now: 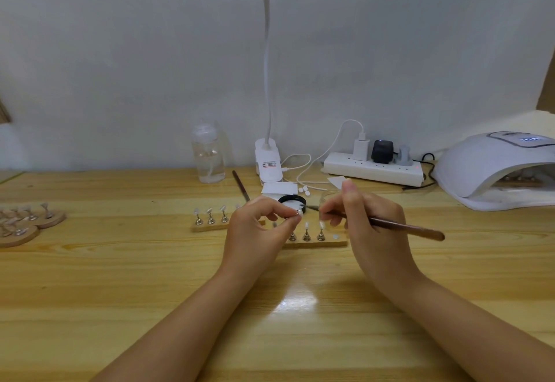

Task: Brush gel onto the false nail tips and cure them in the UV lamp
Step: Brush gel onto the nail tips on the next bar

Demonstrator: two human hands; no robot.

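Left hand [260, 225]: thumb and forefinger pinched together on one small metal nail stand [297, 214], lifted clear of the table, with a pale false nail tip on its end. Remaining fingers curled in loosely.

Right hand [368, 222]: fingers closed round a brown-handled gel brush [399, 227], pen-style. Handle runs out to the right; bristle end points left toward the pinched stand. Whether the bristles touch the tip cannot be told.

Just below and between the two hands: wooden holder strip [326, 243] with three stands upright on it, each carrying a nail tip [306, 225], and a bare round pad at its right end. Just left of the left hand: a second wooden strip [207, 227] with three more tipped stands.

Directly behind the grip: black-rimmed open gel pot [292, 200], a white card [279, 188] behind it, and a spare brush [241, 186] lying on the table [150, 291].

Further back: clear bottle [208, 153], clip base of the lit desk lamp [268, 159], white power strip [372, 168] with plugs.

Far right of the grip: white UV lamp [492, 168], display lit, a wooden strip with stands inside its opening.

Far left: round wooden bases [45, 219] holding more stands.
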